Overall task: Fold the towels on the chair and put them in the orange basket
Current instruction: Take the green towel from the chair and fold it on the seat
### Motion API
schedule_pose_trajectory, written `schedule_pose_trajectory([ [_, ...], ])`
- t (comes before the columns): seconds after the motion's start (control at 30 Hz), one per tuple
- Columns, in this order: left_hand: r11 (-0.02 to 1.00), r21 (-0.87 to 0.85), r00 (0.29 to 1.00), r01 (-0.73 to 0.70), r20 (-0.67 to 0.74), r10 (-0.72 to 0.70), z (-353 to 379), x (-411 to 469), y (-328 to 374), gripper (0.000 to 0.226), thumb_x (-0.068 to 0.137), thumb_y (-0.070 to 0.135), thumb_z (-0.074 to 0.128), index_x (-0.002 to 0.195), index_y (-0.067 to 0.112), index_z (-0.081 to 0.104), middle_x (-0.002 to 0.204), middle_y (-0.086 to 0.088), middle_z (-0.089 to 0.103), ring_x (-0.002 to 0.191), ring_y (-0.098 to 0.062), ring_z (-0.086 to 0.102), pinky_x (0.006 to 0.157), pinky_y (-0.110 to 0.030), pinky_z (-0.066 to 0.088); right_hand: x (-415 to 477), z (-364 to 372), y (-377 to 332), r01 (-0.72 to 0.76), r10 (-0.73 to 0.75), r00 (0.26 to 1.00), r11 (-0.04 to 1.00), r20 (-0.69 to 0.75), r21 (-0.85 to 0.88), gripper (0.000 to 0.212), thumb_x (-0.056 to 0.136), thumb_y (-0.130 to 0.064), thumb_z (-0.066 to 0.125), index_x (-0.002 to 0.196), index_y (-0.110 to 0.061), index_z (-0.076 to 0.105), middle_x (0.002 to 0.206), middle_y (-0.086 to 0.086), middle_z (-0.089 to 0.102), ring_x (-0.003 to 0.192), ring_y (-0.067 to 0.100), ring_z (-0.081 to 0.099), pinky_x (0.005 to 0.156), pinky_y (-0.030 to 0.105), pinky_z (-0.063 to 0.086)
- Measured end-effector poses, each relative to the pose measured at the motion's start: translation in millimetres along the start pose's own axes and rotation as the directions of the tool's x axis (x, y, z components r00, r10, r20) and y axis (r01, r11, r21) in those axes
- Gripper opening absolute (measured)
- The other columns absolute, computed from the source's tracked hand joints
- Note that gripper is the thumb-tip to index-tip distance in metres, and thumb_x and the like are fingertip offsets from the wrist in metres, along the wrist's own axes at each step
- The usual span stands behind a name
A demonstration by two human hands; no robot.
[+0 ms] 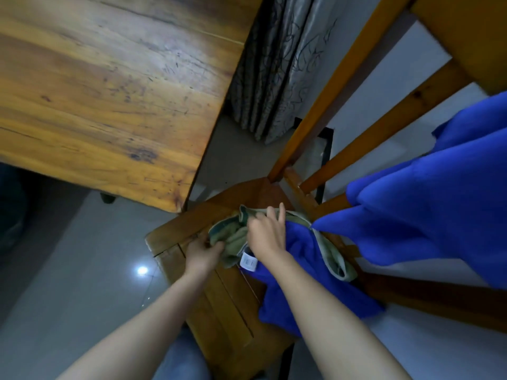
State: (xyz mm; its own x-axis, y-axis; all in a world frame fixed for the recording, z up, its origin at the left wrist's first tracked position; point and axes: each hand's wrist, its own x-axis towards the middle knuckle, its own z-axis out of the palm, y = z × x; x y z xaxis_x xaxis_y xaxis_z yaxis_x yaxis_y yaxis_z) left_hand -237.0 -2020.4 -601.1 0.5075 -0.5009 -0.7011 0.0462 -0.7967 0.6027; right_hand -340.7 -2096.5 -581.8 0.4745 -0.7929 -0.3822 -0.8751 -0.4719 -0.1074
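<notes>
Wooden worktop (104, 86), upper left, bare; corner overhanging close to the chair.

Wooden chair (219, 292), centre to lower right; seat carrying the towels, back slats rising toward upper right.

Large blue towel (428, 193), draped over the chair back at the right edge, hanging down toward the seat.

Second blue towel (299, 270), crumpled on the seat, spilling over its right edge; white label (248, 262) showing near the seat's middle.

Green towel (233, 237), bunched at the seat's far corner, pale-edged strip trailing across the blue one.

Left hand (203, 252), closed on the near edge of the green towel. Right hand (267, 231), pinching the same towel's far fold, fingers curled.

Step in hand, as judged: lifting out the green towel for folding; none folded yet. Next move likely calling for pulling it free of the blue towel, finding two corners and spreading it flat.

Orange basket: not in view. Towel corners buried in folds. Whether the two blue pieces are one cloth: cannot tell. Chair back cut off at the frame edge.
</notes>
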Motion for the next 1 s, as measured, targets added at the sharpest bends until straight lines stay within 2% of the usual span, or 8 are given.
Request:
schedule_pose_trajectory([
  [0.1, 0.985, 0.039, 0.986, -0.167, -0.008, 0.167, -19, -34, 4, 0.016, 0.083, 0.006, 0.058, 0.097, 0.013, 0.059, 0.097, -0.012, 0.065, 0.093, -0.031, 0.062, 0.080, -0.038, 0.052, -26, -18, -8, 0.034, -0.018, 0.989, 0.994, -0.144, 0.105, 0.018, 0.087, -0.013, 0.053, 0.096, -0.010, 0.068, 0.105, 0.006, 0.066, 0.117, 0.030, 0.046, 0.114, 0.051, -0.001],
  [0.17, 0.966, 0.073, 0.968, -0.249, -0.016, 0.251, -30, -58, 9, 0.016, 0.081, 0.007, 0.060, 0.089, 0.020, 0.059, 0.092, -0.008, 0.063, 0.090, -0.027, 0.060, 0.079, -0.041, 0.051, -43, -38, -9, 0.015, 0.009, 0.991, 0.985, -0.136, 0.173, 0.019, 0.090, -0.016, 0.051, 0.099, -0.015, 0.067, 0.110, 0.000, 0.065, 0.121, 0.025, 0.042, 0.114, 0.049, -0.003],
  [0.3, 0.916, 0.186, 0.929, -0.354, -0.041, 0.367, -54, -102, 35, 0.027, 0.084, 0.012, 0.061, 0.111, 0.010, 0.061, 0.094, -0.004, 0.052, 0.096, -0.023, 0.051, 0.080, -0.032, 0.042, -68, -93, -5, 0.024, 0.012, 0.992, 0.957, -0.122, 0.290, 0.019, 0.093, -0.020, 0.049, 0.103, -0.021, 0.064, 0.114, -0.007, 0.062, 0.121, 0.018, 0.040, 0.113, 0.038, 0.009],
  [0.4, 0.861, 0.209, 0.868, -0.464, -0.086, 0.489, -78, -129, 74, 0.030, 0.084, 0.011, 0.061, 0.114, 0.008, 0.060, 0.095, -0.004, 0.051, 0.098, -0.025, 0.053, 0.080, -0.029, 0.041, -81, -135, -6, 0.047, 0.008, 0.988, 0.938, -0.156, 0.343, 0.017, 0.093, -0.021, 0.048, 0.103, -0.020, 0.062, 0.111, -0.005, 0.063, 0.115, 0.019, 0.044, 0.099, 0.033, 0.027],
  [0.57, 0.697, 0.301, 0.729, -0.651, -0.012, 0.685, -118, -174, 145, 0.033, 0.088, 0.017, 0.058, 0.121, 0.013, 0.056, 0.099, -0.002, 0.050, 0.097, -0.024, 0.053, 0.083, -0.038, 0.048, -104, -190, -13, 0.027, 0.112, 0.972, 0.818, -0.205, 0.575, 0.012, 0.091, -0.017, 0.053, 0.095, -0.016, 0.064, 0.100, 0.002, 0.064, 0.101, 0.021, 0.052, 0.083, 0.033, 0.042],
  [0.73, 0.441, 0.513, 0.564, -0.737, 0.107, 0.819, -156, -216, 184, 0.034, 0.089, 0.016, 0.056, 0.123, 0.015, 0.054, 0.107, -0.007, 0.052, 0.099, -0.026, 0.050, 0.080, -0.035, 0.041, -140, -230, -19, 0.126, 0.080, 0.950, 0.786, -0.301, 0.605, 0.009, 0.090, -0.018, 0.058, 0.094, -0.014, 0.065, 0.099, 0.000, 0.061, 0.097, 0.016, 0.052, 0.083, 0.031, 0.046],
  [0.87, 0.109, 0.699, 0.402, -0.707, 0.270, 0.875, -190, -247, 200, 0.032, 0.090, 0.018, 0.052, 0.122, 0.016, 0.056, 0.112, -0.005, 0.055, 0.106, -0.024, 0.048, 0.083, -0.031, 0.034, -174, -245, -32, 0.214, 0.045, 0.918, 0.782, -0.395, 0.585, 0.004, 0.088, -0.019, 0.061, 0.088, -0.016, 0.064, 0.091, -0.007, 0.056, 0.092, 0.013, 0.052, 0.078, 0.025, 0.044],
  [1.0, -0.231, 0.738, 0.126, -0.634, 0.394, 0.910, -227, -276, 212, 0.018, 0.066, 0.018, 0.069, 0.084, 0.015, 0.072, 0.076, -0.006, 0.066, 0.073, -0.028, 0.064, 0.067, -0.036, 0.050, -204, -262, -55, 0.281, 0.031, 0.872, 0.786, -0.489, 0.551, 0.004, 0.086, -0.019, 0.063, 0.084, -0.016, 0.062, 0.088, -0.006, 0.055, 0.088, 0.010, 0.050, 0.077, 0.022, 0.042],
])
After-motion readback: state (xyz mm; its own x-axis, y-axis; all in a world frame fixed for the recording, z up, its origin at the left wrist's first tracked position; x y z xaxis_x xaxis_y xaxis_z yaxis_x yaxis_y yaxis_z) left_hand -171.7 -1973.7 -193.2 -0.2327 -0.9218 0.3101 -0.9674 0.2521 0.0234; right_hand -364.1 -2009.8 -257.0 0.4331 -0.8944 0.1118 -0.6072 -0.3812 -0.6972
